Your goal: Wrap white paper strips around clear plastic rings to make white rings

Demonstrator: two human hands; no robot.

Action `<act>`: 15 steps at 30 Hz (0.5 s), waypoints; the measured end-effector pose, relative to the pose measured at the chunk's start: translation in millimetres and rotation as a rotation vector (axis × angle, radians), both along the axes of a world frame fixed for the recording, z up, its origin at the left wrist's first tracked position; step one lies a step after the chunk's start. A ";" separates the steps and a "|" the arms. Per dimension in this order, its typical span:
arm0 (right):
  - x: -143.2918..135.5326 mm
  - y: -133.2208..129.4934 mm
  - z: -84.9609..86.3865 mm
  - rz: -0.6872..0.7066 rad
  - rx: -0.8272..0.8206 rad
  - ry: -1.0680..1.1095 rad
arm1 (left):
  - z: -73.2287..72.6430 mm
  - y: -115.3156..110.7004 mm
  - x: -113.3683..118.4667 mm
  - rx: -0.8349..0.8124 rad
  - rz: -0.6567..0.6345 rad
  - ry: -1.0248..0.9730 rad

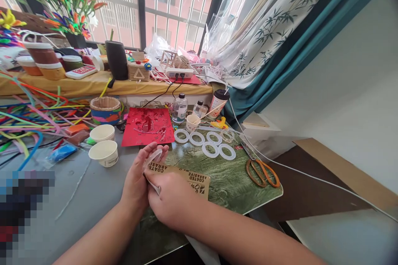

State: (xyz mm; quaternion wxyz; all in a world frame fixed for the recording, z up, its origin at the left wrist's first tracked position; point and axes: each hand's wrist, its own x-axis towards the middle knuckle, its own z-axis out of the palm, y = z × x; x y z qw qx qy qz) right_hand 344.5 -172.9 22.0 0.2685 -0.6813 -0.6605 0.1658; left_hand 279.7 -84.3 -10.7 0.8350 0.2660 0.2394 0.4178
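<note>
My left hand (137, 180) is closed around a translucent white ring (153, 157), whose curved upper edge shows between the fingers and thumb. Pressed against that hand, my right hand (174, 201) has its fingers curled in at the ring. A pale, greyish edge (154, 185) pokes out by the right fingers; whether it belongs to the ring or to a folded piece is unclear. Beneath the hands lies a brown-backed sheet of sandpaper (199, 179) printed "COATED ABRASIVE", partly covered by the right hand.
Several similar white rings (210, 149) lie beyond the hands, near scissors (261, 172), a glue gun (220, 123) and bottles (179, 108). A red sheet (148, 126) and two paper cups (105, 153) are farther left. A white cable (289, 165) crosses the right side.
</note>
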 end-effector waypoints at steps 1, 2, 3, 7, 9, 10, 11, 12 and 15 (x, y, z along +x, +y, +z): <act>1.5 -0.3 0.0 0.006 0.008 0.009 | -0.4 -0.9 0.4 0.003 -0.001 -0.014; 3.4 -0.8 0.0 0.017 0.012 0.001 | -0.6 -1.9 0.7 0.009 -0.012 -0.024; 5.7 -1.6 0.1 0.032 0.010 -0.025 | -0.9 -2.9 0.8 0.013 -0.033 -0.026; 15.6 -6.6 0.1 0.071 -0.059 -0.296 | -4.2 -5.5 -0.7 0.000 -0.105 0.018; 19.3 -10.0 -1.0 0.095 -0.061 -0.422 | -6.0 -5.4 -1.3 0.037 -0.148 0.045; 20.4 -11.8 -1.8 0.107 -0.053 -0.470 | -6.3 -4.9 -1.3 0.059 -0.170 0.063; 21.1 -13.4 -2.3 0.112 -0.046 -0.512 | -6.1 -4.3 -1.1 0.069 -0.184 0.081; 21.5 -14.8 -2.5 0.106 -0.047 -0.552 | -5.4 -3.5 -0.8 0.061 -0.189 0.091; 21.9 -16.3 0.2 0.058 -0.095 -0.637 | -0.2 0.0 0.5 -0.031 -0.182 0.030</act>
